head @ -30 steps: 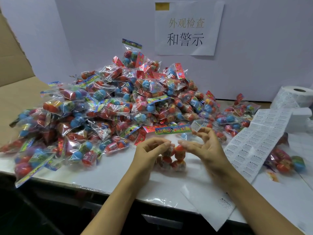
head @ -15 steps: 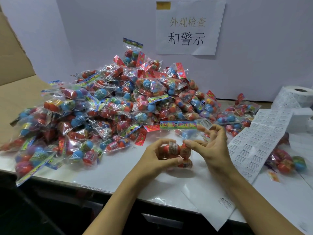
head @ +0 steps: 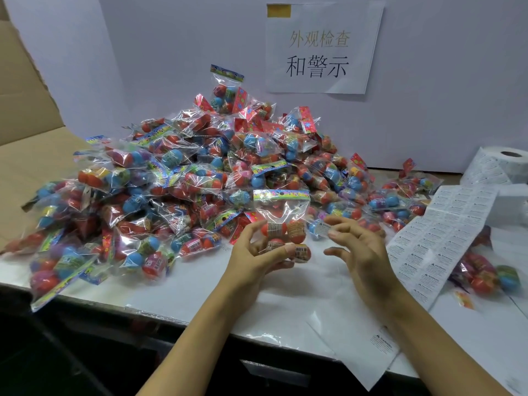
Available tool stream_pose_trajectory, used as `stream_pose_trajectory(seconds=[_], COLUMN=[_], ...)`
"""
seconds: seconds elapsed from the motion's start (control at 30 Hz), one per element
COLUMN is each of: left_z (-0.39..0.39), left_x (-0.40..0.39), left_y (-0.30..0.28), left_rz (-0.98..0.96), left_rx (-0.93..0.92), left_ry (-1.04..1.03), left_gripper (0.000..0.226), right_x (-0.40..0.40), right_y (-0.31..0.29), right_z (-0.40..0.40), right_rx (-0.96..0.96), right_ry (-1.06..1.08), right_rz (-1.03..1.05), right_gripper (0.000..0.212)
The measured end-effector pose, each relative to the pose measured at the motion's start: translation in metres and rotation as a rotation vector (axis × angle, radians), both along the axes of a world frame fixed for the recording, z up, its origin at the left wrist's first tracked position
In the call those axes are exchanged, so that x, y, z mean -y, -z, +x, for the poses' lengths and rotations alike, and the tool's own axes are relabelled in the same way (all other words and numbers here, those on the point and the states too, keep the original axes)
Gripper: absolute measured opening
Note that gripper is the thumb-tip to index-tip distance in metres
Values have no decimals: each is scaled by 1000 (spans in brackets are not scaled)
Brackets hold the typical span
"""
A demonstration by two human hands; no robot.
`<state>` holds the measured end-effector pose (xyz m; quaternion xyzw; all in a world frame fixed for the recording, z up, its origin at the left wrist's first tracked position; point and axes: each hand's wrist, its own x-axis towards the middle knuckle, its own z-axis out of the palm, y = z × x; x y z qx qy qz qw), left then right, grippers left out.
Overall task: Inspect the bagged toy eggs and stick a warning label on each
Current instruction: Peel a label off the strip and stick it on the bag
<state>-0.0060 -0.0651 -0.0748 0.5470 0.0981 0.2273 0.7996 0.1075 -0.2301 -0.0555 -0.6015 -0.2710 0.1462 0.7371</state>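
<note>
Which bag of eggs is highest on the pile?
The bag with the blue-green header, standing upright at the peak against the wall; the others lie lower.

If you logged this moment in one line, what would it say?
left hand: holds egg bag upright | right hand: pinches label beside bag | label not yet stuck

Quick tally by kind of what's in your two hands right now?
Bag of toy eggs, gripped by left hand: 1
Loose warning label, pinched by right hand: 1
Total: 2
</note>
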Motion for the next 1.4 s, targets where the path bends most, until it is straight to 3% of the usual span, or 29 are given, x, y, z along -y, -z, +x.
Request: stream_pose_trajectory(seconds=[0.4, 1.4], left_z=[0, -1], left_x=[-1, 0], left_y=[2, 2], left_rz=[39, 29], left_rx=[20, 15], left_ry=[46, 57], left_gripper=[65, 69], right_x=[0, -1], right_y=[-2, -3], right_z=[-13, -15], right_rx=[270, 305], right_ry=[-45, 1], right_rz=[-247, -296], right_gripper=[18, 18])
